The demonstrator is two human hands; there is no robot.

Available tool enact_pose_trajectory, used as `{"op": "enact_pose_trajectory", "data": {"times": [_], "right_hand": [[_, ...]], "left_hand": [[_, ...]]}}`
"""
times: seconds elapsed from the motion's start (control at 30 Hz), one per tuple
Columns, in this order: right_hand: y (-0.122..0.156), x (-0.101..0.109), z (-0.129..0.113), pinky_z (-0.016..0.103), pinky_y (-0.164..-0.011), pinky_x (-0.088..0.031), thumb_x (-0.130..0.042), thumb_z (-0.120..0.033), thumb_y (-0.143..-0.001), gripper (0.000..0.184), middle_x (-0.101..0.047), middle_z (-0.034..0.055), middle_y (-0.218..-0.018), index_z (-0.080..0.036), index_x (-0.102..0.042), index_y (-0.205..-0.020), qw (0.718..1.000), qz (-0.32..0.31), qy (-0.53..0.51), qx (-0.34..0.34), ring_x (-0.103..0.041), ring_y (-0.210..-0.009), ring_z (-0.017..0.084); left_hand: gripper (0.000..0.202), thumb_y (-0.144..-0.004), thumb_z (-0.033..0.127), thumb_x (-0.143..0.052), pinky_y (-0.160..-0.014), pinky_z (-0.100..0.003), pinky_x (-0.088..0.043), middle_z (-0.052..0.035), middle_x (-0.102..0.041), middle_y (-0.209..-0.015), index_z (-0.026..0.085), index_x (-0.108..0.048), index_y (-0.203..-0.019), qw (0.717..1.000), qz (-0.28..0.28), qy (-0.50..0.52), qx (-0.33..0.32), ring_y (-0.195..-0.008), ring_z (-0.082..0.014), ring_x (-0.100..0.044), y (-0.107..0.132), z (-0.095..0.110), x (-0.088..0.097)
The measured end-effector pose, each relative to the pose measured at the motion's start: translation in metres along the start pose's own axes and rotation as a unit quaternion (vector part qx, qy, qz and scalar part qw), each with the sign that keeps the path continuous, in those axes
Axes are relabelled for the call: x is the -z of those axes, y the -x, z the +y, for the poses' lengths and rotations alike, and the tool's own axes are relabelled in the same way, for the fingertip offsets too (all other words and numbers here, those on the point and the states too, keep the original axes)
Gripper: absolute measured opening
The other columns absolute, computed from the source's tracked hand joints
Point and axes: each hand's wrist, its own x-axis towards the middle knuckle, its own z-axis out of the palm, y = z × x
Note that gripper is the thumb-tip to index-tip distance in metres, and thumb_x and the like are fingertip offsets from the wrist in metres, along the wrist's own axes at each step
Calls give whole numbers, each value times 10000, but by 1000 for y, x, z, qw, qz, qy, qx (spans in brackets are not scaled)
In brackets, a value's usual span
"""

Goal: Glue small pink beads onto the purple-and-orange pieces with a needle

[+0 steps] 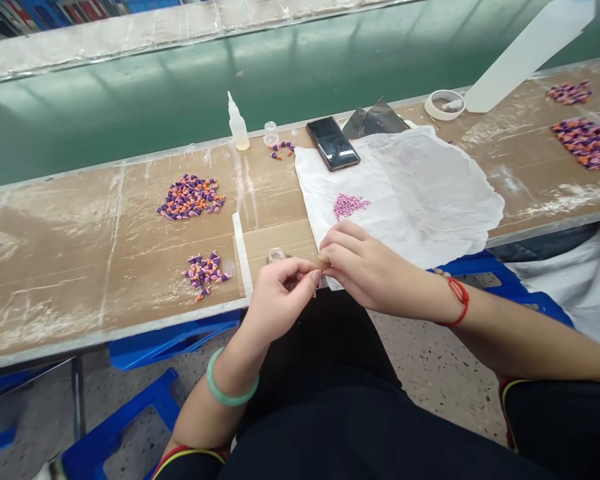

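My left hand [283, 297] and my right hand [363, 267] meet at the fingertips over the table's front edge. Both are pinched closed around a tiny piece, mostly covered by the fingers, with a hint of orange and purple showing. Just behind my left hand sits a small clear round container [276, 255] on a cardboard sheet [260, 243]. Beyond my right hand, a little heap of tiny pink pieces [349, 205] lies on a white cloth [410, 180]. A white strip [242, 253] rests left of the container.
Piles of small purple and orange pieces [193, 197] lie to the left, with a smaller pile [205, 272] nearer. At the back stand a dropper bottle [239, 127], a small clear jar [271, 133], a phone [333, 143] and a tape roll [445, 105]. More pieces [587, 142] lie far right.
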Motion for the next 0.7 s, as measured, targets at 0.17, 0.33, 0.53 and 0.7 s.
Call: {"op": "enact_pose_trajectory", "data": {"times": [0.17, 0.33, 0.53, 0.7], "right_hand": [[-4, -5, -5, 355, -714, -437, -392, -25, -956, 214, -524, 86, -820, -176, -477, -831, 1000, 3, 9, 9, -432, -794, 226], [-5, -2, -9, 315, -690, -421, -526, -96, -934, 129, -571, 36, -788, -184, -492, -846, 995, 47, -78, -51, -474, -751, 188], [-5, 0, -11, 293, -640, -413, -529, -92, -887, 154, -588, 22, -717, -194, -505, -774, 995, 42, -78, -50, -495, -708, 176], [-7, 2, -11, 302, -632, -420, -503, -98, -917, 188, -592, 23, -696, -197, -519, -758, 998, 62, -10, -6, -501, -669, 170]], "left_hand": [[165, -809, 258, -612, -489, -225, -369, 14, -548, -558, 172, -618, -668, 1000, 19, -5, 0, -516, -102, -458, 3, -5, 2], [181, -789, 275, -634, -494, -224, -376, 22, -530, -555, 180, -576, -646, 999, 34, 17, 9, -515, -98, -457, 6, -4, 2], [170, -790, 286, -639, -499, -240, -374, 2, -568, -577, 173, -611, -666, 999, 38, 4, 15, -518, -107, -469, 11, 1, 2], [225, -833, 346, -646, -539, -238, -404, 6, -583, -568, 169, -618, -697, 995, -7, 81, 56, -529, -107, -505, 10, 0, 6]]}}
